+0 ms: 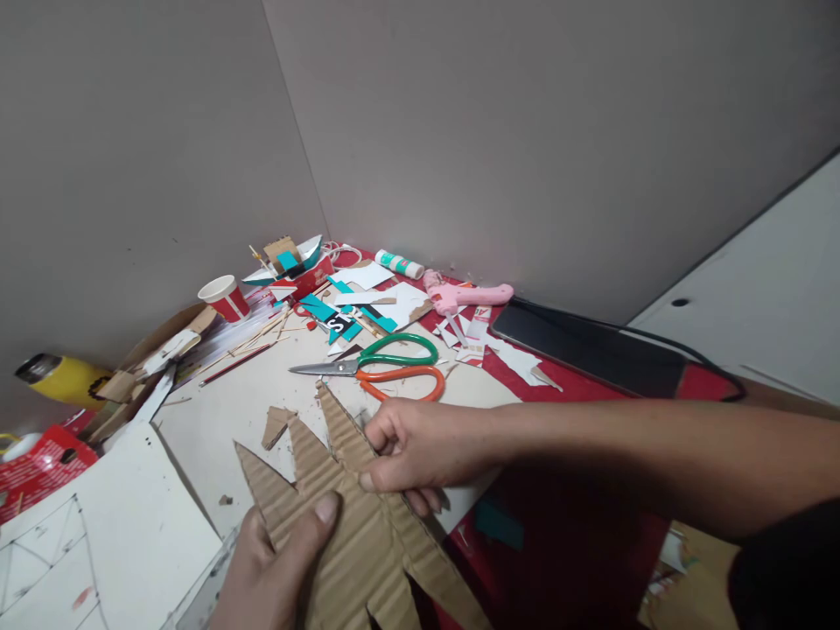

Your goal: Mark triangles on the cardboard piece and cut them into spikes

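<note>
A brown corrugated cardboard piece [358,542] with several pointed spikes is held between both hands. My left hand [279,560] grips its lower left side, thumb on top and fingers underneath. Above and to the right, my right hand [410,451] pinches the upper right edge near the base of a spike. Just beyond the cardboard lie scissors [397,368] with one green and one orange handle, blades pointing left. A small cardboard scrap [276,426] rests left of the spikes.
Paper scraps [387,302], a glue stick [399,264] and a pink glue gun [469,295] lie farther back. A black phone-like slab [584,348] is at right. Leftward are a paper cup [225,297], yellow bottle [62,378] and a drawn sheet [111,534]. Grey walls [492,131] stand behind.
</note>
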The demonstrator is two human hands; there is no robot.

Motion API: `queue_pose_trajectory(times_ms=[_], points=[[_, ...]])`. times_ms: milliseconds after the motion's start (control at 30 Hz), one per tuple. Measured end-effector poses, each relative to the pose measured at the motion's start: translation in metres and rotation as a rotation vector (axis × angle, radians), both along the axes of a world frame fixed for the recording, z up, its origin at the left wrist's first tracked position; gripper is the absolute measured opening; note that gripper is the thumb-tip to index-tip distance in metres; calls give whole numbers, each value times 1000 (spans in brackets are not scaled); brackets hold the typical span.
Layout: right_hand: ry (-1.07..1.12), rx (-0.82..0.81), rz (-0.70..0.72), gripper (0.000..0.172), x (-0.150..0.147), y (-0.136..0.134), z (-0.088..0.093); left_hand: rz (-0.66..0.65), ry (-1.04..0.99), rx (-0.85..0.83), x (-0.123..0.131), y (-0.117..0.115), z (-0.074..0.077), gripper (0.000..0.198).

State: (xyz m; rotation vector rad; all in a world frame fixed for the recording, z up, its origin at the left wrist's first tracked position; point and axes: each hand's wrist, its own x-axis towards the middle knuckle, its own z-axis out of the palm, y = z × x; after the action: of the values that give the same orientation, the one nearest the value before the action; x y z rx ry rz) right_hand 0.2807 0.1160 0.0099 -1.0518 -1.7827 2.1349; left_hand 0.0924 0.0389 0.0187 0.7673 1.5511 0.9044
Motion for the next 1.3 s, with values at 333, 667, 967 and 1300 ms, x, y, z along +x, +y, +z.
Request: queue_pose_trajectory(times_ms=[333, 667, 967, 1300], points=[[-101, 112, -103, 22, -7, -10, -9, -82, 179, 28, 7, -3, -7, 54], [-81, 158, -114, 18, -8, -2, -9, -12, 245, 83, 5, 2, -2, 49], [-98, 48, -14, 25, 0, -3, -2, -14, 205, 129, 9, -2, 3, 48], [-72, 382, -160, 28, -15, -10, -18, -23, 310, 106, 9, 0, -5, 34]])
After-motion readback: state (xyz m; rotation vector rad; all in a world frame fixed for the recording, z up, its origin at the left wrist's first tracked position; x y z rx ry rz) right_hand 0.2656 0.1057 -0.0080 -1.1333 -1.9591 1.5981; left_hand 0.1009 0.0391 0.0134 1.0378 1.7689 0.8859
